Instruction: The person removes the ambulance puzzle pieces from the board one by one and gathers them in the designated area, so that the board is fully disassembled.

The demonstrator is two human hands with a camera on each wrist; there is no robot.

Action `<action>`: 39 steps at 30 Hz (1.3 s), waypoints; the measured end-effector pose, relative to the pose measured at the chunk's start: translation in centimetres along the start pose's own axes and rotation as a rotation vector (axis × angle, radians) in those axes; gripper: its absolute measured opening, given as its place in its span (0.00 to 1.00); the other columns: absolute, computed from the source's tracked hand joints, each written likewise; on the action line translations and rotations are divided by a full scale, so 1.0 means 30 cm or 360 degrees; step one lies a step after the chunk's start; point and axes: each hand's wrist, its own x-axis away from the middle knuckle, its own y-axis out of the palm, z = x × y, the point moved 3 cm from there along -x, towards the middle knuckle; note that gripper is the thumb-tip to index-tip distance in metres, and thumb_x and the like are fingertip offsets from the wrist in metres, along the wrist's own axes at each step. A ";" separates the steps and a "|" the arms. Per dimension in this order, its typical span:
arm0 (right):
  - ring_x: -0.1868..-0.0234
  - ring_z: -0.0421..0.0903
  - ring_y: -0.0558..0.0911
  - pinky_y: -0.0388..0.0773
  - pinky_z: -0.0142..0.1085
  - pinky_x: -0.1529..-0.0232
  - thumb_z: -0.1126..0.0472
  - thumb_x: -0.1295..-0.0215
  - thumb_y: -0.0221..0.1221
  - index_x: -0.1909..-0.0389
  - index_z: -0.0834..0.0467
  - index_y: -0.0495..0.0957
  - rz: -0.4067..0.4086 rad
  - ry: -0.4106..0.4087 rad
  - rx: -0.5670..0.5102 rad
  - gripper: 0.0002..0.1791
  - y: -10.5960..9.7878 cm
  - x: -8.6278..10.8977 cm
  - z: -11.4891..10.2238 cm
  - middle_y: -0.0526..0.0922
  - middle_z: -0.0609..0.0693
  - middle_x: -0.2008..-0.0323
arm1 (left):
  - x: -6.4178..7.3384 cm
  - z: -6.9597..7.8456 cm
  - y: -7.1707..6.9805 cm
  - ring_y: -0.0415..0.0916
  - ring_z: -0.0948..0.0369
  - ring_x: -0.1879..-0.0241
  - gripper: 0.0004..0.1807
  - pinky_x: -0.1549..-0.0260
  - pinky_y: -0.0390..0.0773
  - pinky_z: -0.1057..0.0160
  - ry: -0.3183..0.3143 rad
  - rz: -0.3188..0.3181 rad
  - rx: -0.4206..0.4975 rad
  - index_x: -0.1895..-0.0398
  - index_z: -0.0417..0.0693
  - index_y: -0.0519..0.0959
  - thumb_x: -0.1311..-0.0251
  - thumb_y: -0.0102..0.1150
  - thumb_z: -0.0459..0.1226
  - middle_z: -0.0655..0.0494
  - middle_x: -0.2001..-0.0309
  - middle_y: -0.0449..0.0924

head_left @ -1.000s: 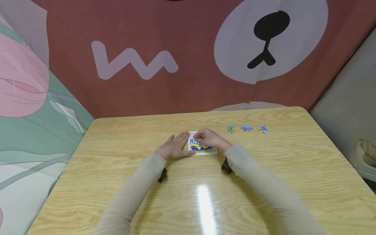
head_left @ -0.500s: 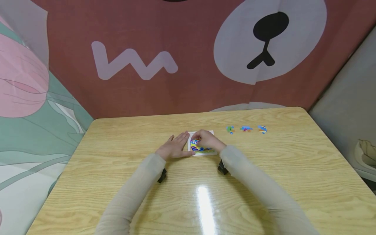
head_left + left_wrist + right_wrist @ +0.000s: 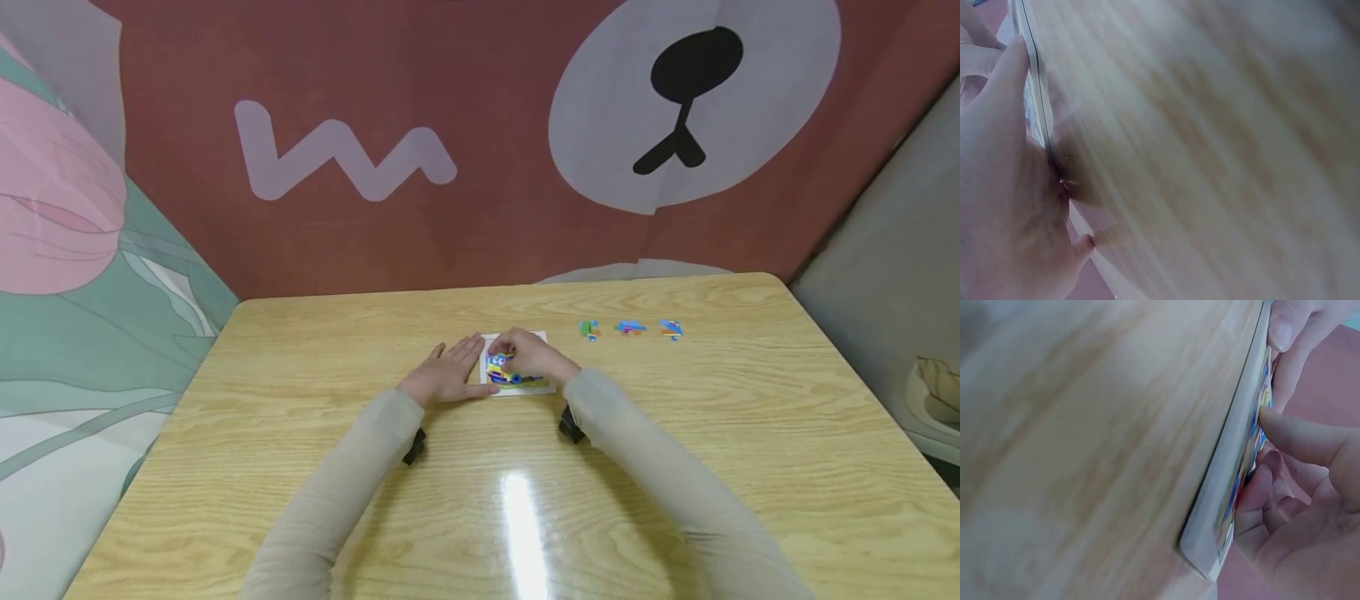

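A small jigsaw puzzle board (image 3: 542,337) with a white border lies on the table, a cartoon vehicle picture (image 3: 497,367) partly filling it. My left hand (image 3: 450,372) rests along its left side with fingers spread, thumb on the lower left corner; the left wrist view shows that thumb over the board's edge (image 3: 1035,62). Over the picture, my right hand (image 3: 534,354) curls its fingers and pinches a small puzzle piece at the surface, mostly hidden by the hand. In the right wrist view, its thumb (image 3: 1300,437) and fingertips meet the coloured picture.
Several loose puzzle pieces lie in a row right of the board: a green one (image 3: 588,330), a blue and pink one (image 3: 630,327) and a blue and orange one (image 3: 671,329). The wooden table (image 3: 337,350) ends at a patterned cloth (image 3: 495,233) behind.
My right hand has shifted slightly left over the board since a second ago, uncovering its top right border. My left hand stays in place.
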 end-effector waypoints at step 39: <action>0.57 0.45 0.74 0.72 0.33 0.54 0.70 0.33 0.51 0.42 0.62 0.75 -0.0140 -0.0071 -0.0384 0.19 -0.019 0.004 0.072 0.79 0.58 0.53 | -0.012 -0.003 0.009 0.31 0.61 0.22 0.51 0.25 0.37 0.45 -0.0008 0.0002 0.0002 0.23 0.53 0.33 0.39 0.35 0.70 0.59 0.22 0.29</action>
